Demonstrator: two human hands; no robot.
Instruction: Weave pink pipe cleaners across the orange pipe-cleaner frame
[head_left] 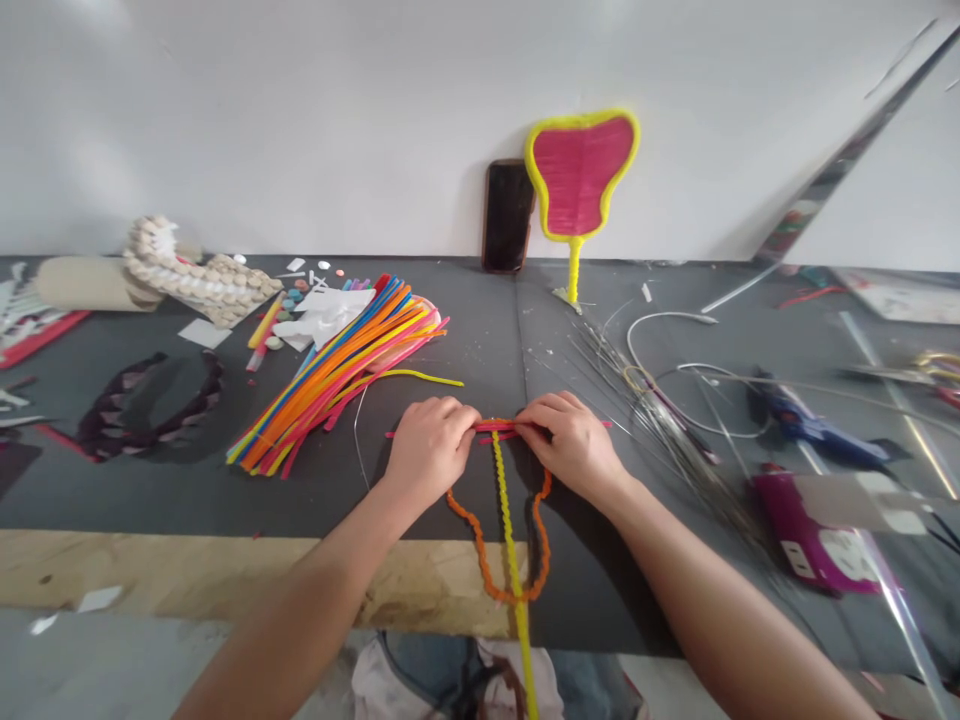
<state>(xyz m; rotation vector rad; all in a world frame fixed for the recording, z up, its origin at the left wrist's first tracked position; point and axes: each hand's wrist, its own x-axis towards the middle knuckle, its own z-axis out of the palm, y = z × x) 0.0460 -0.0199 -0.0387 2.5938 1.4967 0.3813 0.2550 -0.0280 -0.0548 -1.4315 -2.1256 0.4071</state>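
My left hand (429,447) and my right hand (571,442) pinch a pink pipe cleaner (495,426), stretched sideways between them over the dark tabletop. Its ends stick out beyond both hands. It lies across the top of a frame bent from a crinkled orange pipe cleaner (543,530), which curves down toward me in a loop. A twisted yellow stem (506,510) runs through the middle of that loop and hangs past the table's front edge. My fingers hide parts of the orange frame's upper corners. Left of my hands lies a bundle of coloured pipe cleaners (337,375).
A finished pink fan with yellow rim (581,175) and a phone (507,220) lean against the wall. Loose wires (660,415), a blue glue gun (821,425), a purple device (810,530) and scissors (900,372) lie right. A dark braided headband (120,410) lies left.
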